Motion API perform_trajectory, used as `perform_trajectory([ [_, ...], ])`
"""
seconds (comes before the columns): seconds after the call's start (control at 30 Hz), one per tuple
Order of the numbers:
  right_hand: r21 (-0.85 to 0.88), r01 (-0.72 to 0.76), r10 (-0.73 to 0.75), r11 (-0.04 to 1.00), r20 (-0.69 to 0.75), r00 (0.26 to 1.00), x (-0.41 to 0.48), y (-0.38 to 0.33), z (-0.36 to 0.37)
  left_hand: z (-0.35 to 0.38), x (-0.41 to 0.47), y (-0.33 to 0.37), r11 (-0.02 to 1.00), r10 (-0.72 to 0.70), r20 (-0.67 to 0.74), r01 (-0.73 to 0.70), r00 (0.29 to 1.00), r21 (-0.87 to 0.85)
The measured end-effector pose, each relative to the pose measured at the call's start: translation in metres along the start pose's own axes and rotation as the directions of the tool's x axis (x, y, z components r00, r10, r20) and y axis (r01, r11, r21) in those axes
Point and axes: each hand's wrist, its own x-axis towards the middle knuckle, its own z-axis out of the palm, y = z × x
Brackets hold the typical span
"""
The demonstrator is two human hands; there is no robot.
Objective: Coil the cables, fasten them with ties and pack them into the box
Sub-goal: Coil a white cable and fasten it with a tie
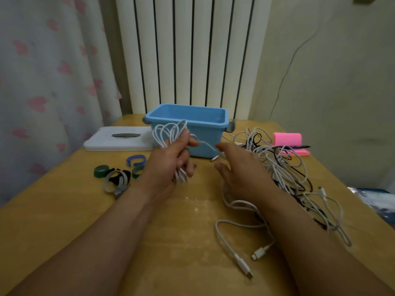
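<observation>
My left hand (171, 165) grips a coiled white cable (168, 133) in front of the blue plastic box (188, 118), with loops sticking out above and below the fist. The cable's free end (214, 158) trails right, past the box's front wall. My right hand (239, 169) hovers open beside it, fingers spread, holding nothing. A tangle of white and black cables (282, 167) lies on the table to the right. Several cable ties (119, 174) in green, blue, grey and black lie in a cluster at the left.
A white tissue box (119, 138) sits left of the blue box. A pink notepad (288, 142) with a pen is at the back right. A loose white cable with connectors (241, 259) lies near the front. A radiator and curtain stand behind the wooden table (64, 210).
</observation>
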Motion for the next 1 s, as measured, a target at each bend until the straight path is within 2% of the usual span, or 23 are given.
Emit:
perform_trajectory([
  [0.1,-0.075,-0.050,0.056,0.996,0.082,0.995,0.001,0.006,0.003,-0.002,-0.005,0.006,0.995,-0.051,0.167,0.064,0.985,-0.072],
  [0.17,-0.088,-0.062,0.064,0.994,0.026,0.998,0.002,0.009,0.003,-0.003,-0.006,0.008,0.989,-0.071,0.215,0.096,0.974,-0.110],
  [0.3,0.082,-0.069,0.087,0.994,-0.247,0.965,0.006,0.010,0.003,0.001,0.001,-0.002,0.991,-0.102,0.048,0.105,0.994,-0.083],
  [0.37,0.142,-0.027,0.068,0.990,-0.295,0.953,0.005,0.002,0.003,0.002,0.004,-0.014,0.994,-0.104,-0.042,0.103,0.994,-0.027],
  [0.47,0.177,0.042,-0.001,0.983,-0.227,0.974,0.000,-0.013,0.003,0.008,0.003,-0.028,0.990,-0.046,-0.113,0.060,0.993,0.125],
  [0.57,0.138,0.133,-0.111,0.981,-0.158,0.981,-0.005,-0.027,0.002,0.010,0.003,-0.031,0.985,-0.029,-0.130,0.050,0.991,0.163],
  [0.77,-0.013,0.205,-0.205,0.979,-0.045,0.978,-0.008,-0.034,0.001,0.008,0.006,-0.029,0.993,-0.032,-0.167,0.050,0.985,0.104],
  [0.87,-0.043,0.217,-0.217,0.975,-0.011,0.976,-0.008,-0.035,0.000,0.005,0.006,-0.029,0.990,-0.040,-0.189,0.064,0.981,0.126],
  [1.0,-0.075,0.206,-0.203,0.976,0.038,0.978,-0.010,-0.037,0.000,0.008,0.005,-0.028,0.996,-0.084,-0.157,0.080,0.984,-0.030],
])
